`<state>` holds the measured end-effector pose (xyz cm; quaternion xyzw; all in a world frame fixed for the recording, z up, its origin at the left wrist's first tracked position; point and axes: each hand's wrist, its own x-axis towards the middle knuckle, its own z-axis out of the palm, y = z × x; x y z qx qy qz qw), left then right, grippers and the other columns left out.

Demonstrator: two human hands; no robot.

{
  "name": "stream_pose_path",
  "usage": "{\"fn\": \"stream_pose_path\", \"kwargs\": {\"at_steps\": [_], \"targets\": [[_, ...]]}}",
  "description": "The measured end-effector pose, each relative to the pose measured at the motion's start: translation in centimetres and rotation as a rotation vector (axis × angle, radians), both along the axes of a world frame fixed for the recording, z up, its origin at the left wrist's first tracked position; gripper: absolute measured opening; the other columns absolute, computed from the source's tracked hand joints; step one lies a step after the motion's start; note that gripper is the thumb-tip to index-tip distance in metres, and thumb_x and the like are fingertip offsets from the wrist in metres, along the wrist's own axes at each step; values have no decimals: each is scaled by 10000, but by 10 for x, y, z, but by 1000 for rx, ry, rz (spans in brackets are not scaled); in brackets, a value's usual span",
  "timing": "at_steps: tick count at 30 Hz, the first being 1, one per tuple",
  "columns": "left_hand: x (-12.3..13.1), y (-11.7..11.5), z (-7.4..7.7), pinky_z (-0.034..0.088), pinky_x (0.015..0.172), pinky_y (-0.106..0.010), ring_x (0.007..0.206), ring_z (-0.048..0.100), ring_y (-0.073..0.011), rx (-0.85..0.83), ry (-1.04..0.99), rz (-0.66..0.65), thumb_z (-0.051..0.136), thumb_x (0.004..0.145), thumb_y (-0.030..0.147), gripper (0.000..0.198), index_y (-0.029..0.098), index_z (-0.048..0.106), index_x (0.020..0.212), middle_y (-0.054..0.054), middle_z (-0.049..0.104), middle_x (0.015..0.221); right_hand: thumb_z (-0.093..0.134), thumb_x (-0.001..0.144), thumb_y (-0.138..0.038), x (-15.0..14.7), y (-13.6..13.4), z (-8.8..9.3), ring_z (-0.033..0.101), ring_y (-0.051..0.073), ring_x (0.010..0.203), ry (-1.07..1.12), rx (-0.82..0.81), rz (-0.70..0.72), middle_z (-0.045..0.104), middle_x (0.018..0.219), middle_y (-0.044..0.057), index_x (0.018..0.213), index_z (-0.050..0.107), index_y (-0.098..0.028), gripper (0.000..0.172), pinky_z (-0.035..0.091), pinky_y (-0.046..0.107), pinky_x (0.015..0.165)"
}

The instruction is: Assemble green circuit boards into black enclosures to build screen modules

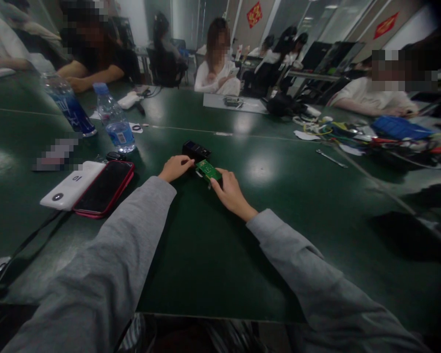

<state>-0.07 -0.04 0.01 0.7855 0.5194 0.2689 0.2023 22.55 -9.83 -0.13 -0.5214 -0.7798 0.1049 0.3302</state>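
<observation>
A small green circuit board point(208, 170) lies on the dark green table point(213, 245), pinched at its near end by my right hand point(231, 192). My left hand point(175, 167) is curled, its fingertips touching the board's far end beside a small black box point(196, 150). Both arms wear grey sleeves. What my left fingers grip, if anything, is too small to make out.
A phone in a red case point(103, 188) and a white power bank point(72, 185) lie at my left, with two water bottles point(114, 119) behind. Several people sit around the table. Cables, tools and a blue tray point(399, 128) clutter the far right; a metal tool point(331, 158) lies alone.
</observation>
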Motion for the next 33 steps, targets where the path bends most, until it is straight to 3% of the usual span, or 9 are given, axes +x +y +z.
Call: {"fn": "stream_pose_path", "kwargs": {"at_steps": [9, 14, 26, 33], "targets": [[0, 1, -1, 467, 829, -352, 879, 629, -199, 19, -9, -7, 448, 909, 486, 381, 221, 720, 885, -41, 725, 980, 405, 960, -490, -1, -6, 6, 563, 261, 1019, -5, -41, 77, 562, 1144, 160, 1267, 463, -114, 488, 491, 454, 898], [0, 0, -1, 467, 844, -341, 917, 635, -199, 19, -8, -2, 453, 909, 482, 372, 226, 722, 884, -36, 726, 1003, 463, 941, -465, -1, -7, 7, 564, 251, 999, 5, -34, 52, 572, 1118, 146, 1248, 487, -125, 458, 495, 442, 893], [-1, -1, 0, 468, 800, -325, 892, 629, -194, 21, 3, 0, 436, 911, 505, 403, 211, 713, 906, -41, 722, 994, 426, 966, -458, -1, -6, 9, 549, 254, 1066, 18, -19, 88, 566, 1199, 136, 1334, 461, -154, 478, 482, 470, 929], [-1, -1, -1, 465, 821, -346, 899, 625, -199, 9, -24, -17, 438, 915, 495, 395, 212, 713, 904, -48, 714, 1000, 521, 921, -443, -2, -6, 8, 556, 261, 1075, 15, 0, 109, 571, 1194, 139, 1324, 473, -160, 495, 486, 474, 935]]}}
